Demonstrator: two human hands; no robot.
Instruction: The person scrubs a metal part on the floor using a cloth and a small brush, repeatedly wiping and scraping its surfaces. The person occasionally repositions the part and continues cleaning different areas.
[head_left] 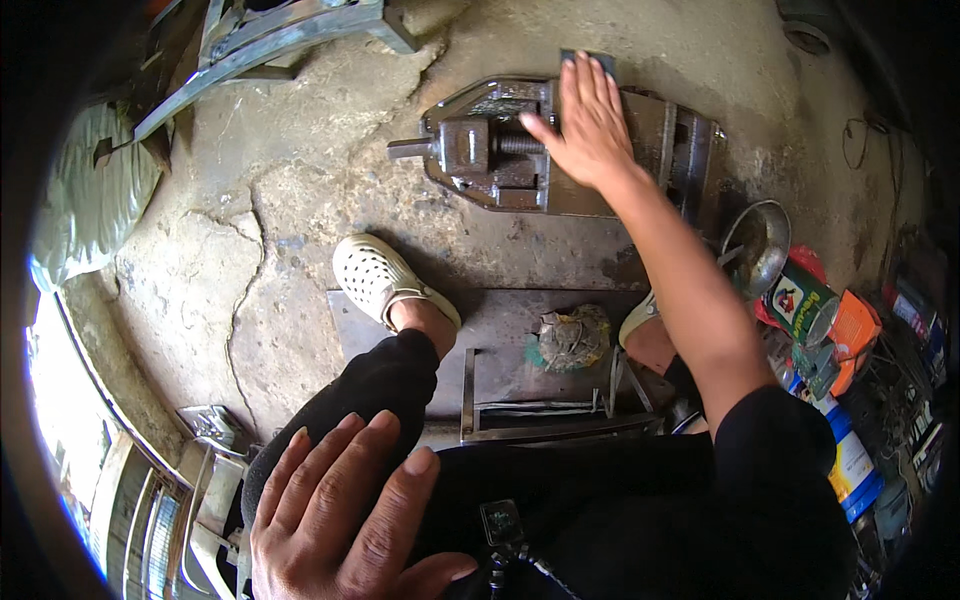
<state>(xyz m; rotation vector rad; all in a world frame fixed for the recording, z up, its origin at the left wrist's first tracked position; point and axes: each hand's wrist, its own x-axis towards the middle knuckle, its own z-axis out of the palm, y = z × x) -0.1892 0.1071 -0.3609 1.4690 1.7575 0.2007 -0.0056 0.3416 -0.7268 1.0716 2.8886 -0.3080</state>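
On the floor ahead lies a large dark metal vise point(470, 148), its surface wet and shiny, with a threaded screw point(518, 145) across its middle. My right hand point(590, 125) is stretched over the vise, palm down and thumb apart. Its fingertips lie flat on a dark, thin square sheet point(607, 62), perhaps sandpaper, at the vise's far edge; most of the sheet is hidden under the fingers. Close to me, my left hand point(345, 510) is held over my left thigh with its fingers extended and nothing in it.
A metal bowl point(757, 245) stands right of the vise, beside a green can point(800, 300), an orange container point(855, 335) and a blue-and-white one point(850, 460). Between my feet, a rag bundle point(572, 338) sits on a metal plate point(360, 330). A metal frame point(270, 55) stands far left.
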